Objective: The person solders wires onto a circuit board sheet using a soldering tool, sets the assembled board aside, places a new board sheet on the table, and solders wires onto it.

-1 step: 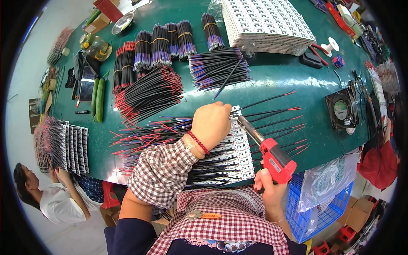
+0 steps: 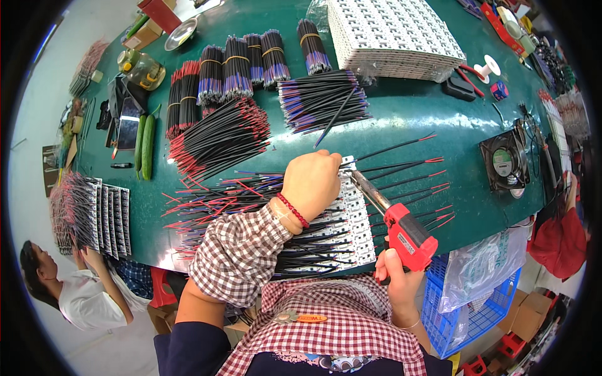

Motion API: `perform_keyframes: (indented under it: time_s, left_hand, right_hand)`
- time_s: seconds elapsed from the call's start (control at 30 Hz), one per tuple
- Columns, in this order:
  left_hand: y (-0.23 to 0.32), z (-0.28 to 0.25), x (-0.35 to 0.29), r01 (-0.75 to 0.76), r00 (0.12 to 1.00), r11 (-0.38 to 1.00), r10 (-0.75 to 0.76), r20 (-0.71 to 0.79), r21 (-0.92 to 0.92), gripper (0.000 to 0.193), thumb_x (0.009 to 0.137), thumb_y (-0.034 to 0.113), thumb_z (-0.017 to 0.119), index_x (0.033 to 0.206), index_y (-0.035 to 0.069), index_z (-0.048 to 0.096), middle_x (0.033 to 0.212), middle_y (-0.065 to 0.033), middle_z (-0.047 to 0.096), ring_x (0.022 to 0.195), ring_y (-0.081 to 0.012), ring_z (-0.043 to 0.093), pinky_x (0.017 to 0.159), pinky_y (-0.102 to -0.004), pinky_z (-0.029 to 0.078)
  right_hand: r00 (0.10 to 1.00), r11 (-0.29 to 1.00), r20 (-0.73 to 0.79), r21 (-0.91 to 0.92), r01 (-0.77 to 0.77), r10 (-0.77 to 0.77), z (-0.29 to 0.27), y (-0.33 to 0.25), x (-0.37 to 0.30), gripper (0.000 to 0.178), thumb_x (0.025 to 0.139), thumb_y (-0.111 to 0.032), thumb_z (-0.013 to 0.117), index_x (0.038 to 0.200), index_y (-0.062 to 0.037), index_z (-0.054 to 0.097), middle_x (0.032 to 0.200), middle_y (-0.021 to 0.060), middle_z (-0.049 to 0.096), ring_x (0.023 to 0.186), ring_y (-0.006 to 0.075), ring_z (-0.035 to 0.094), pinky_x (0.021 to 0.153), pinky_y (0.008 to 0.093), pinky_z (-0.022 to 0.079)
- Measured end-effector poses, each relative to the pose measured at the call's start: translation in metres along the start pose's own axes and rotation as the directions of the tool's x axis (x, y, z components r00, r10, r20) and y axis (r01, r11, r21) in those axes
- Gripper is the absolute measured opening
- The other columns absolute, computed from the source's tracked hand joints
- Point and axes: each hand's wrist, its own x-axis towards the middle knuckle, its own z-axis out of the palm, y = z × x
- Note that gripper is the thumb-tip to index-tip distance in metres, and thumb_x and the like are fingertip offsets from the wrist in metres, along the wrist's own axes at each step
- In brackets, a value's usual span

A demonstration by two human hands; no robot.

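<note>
My right hand (image 2: 401,285) grips a red and black soldering gun (image 2: 409,237), its metal barrel slanting up and left. The tip meets the upper end of a white circuit board panel (image 2: 359,219) on the table. Beside that tip, my left hand (image 2: 311,182) is closed in a pinch over the panel; what lies between its fingertips is hidden. Black wires with red or blue ends (image 2: 219,203) spread left from the panel, partly under my left forearm. More black wires (image 2: 401,166) stick out on its right side.
Loose wire piles (image 2: 219,135) and banded wire bundles (image 2: 237,69) lie beyond my hands. Stacked white panels (image 2: 395,37) stand at the back. A small fan (image 2: 503,160) is on the right, above a blue crate (image 2: 451,313). Cucumbers (image 2: 148,147) lie left; a co-worker (image 2: 88,288) sits there.
</note>
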Motion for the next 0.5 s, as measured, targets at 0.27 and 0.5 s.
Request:
perform_keyframes:
  time_s: [0.27, 0.5]
  left_hand:
    - [-0.0004, -0.0015, -0.0013, 0.019, 1.0, 1.0, -0.019, 0.011, 0.011, 0.008, 0.074, 0.009, 0.058, 0.072, 0.003, 0.055, 0.073, -0.0139, 0.059, 0.068, -0.0351, 0.059, 0.061, -0.0456, 0.048]
    - [-0.0032, -0.0036, -0.0032, 0.035, 0.999, 0.997, -0.036, -0.006, -0.068, 0.01, 0.075, 0.011, 0.058, 0.072, 0.002, 0.054, 0.073, -0.0157, 0.059, 0.07, -0.0364, 0.059, 0.063, -0.0456, 0.047]
  right_hand:
    - [1.0, 1.0, 0.015, 0.002, 0.006, -0.006, -0.0032, 0.005, -0.0046, 0.025, 0.09, -0.009, 0.053, 0.111, 0.0046, 0.05, 0.065, 0.0066, 0.056, 0.048, 0.0093, 0.048, 0.047, 0.0245, 0.042]
    - [0.999, 0.999, -0.022, -0.029, -0.033, 0.032, 0.0031, 0.0002, -0.0003, 0.014, 0.09, -0.009, 0.055, 0.096, 0.0035, 0.055, 0.065, 0.0059, 0.057, 0.048, 0.0094, 0.05, 0.047, 0.0243, 0.042]
